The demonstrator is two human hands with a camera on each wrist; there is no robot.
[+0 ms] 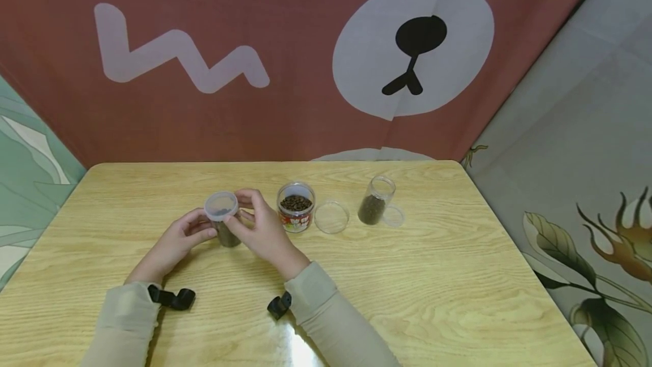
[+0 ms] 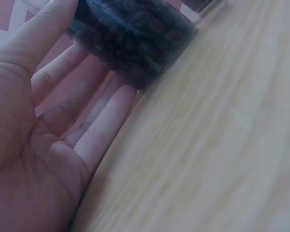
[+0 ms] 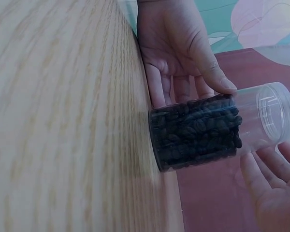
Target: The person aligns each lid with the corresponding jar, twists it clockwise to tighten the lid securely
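Observation:
A clear plastic jar (image 1: 227,235) with dark coffee beans in its lower part stands upright on the table at left of centre. Its translucent lid (image 1: 221,204) sits on the mouth. My left hand (image 1: 178,239) holds the jar's left side, thumb in front and fingers behind. From the right, my right hand (image 1: 262,234) grips near the lid, with the thumb at the front and the fingers round the far side. The right wrist view shows the beans (image 3: 195,130) with bare jar wall above them, and the left hand (image 3: 176,53) against the jar's side.
Right of the hands stands an uncovered jar with a colourful label (image 1: 295,222), holding brown beans. A clear round lid (image 1: 331,218) lies beside it. Farther right are an uncovered slim jar (image 1: 372,208) of dark contents and a small lid (image 1: 394,216). A patterned cloth (image 1: 305,123) hangs behind the table.

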